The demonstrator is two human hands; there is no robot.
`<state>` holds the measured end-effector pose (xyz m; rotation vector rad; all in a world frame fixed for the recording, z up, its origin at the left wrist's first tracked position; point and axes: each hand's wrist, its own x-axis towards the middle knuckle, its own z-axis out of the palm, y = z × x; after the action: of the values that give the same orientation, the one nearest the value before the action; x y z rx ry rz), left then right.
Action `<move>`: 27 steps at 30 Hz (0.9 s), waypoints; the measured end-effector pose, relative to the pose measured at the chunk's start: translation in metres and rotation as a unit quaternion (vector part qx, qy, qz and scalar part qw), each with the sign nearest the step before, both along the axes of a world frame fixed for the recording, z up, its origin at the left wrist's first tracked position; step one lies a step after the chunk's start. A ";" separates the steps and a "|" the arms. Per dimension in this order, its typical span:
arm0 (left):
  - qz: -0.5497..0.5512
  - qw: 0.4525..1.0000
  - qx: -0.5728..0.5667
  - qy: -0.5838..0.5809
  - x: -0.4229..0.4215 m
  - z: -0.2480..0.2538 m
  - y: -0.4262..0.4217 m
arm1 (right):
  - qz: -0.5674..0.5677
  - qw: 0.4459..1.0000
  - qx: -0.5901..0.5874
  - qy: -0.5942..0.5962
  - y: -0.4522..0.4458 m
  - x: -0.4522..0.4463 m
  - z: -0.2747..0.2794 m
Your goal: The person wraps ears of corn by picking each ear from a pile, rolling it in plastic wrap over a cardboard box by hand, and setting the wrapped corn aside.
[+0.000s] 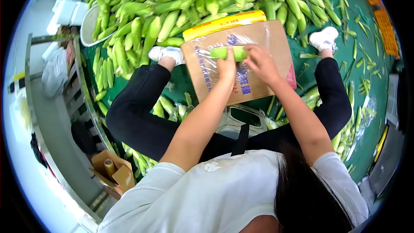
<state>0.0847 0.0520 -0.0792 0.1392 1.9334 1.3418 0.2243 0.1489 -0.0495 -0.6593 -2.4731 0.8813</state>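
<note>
A trimmed green corn cob [220, 52] lies across the cardboard box [254, 95] in front of me, on clear film. My left hand [227, 62] is closed around its middle from below, thumb on top. At its right end is my right hand [261, 60], fingers curled near the tip; whether they grip the cob or a bit of film is too small to tell. A yellow roll of film [224, 25] lies along the far edge of the box.
Beyond the box is a large heap of unhusked corn [172, 0] on the green floor [358, 30]. A pale basin [88, 26] stands at the left. Wrapped corn [310, 97] lies near my legs. An open carton [118, 172] is at lower left, beside a metal frame [41, 125].
</note>
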 end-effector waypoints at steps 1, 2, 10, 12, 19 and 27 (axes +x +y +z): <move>-0.075 0.995 -0.006 0.064 -0.009 0.004 -0.006 | -0.004 1.000 0.015 -0.012 0.003 -0.012 -0.006; -0.153 0.980 -0.017 0.127 -0.018 0.008 -0.015 | -0.011 0.999 0.028 -0.023 0.005 -0.020 -0.011; -0.513 0.638 -0.004 0.574 -0.070 0.012 -0.100 | 0.085 0.990 0.076 -0.083 0.022 -0.025 -0.011; -0.548 0.604 0.095 0.571 -0.086 0.019 -0.098 | 0.109 0.989 0.069 -0.077 0.021 -0.014 -0.011; -0.609 0.741 0.088 0.268 -0.095 0.070 -0.092 | 0.250 0.960 0.021 -0.122 -0.007 0.024 -0.002; -0.501 0.786 -0.147 0.331 -0.139 0.072 0.047 | 0.041 0.991 0.107 -0.071 0.042 -0.063 -0.005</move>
<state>-0.0547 0.0993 -0.0068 1.4195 2.0292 0.2423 0.1608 0.1911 -0.0547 -0.5659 -2.6916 0.6031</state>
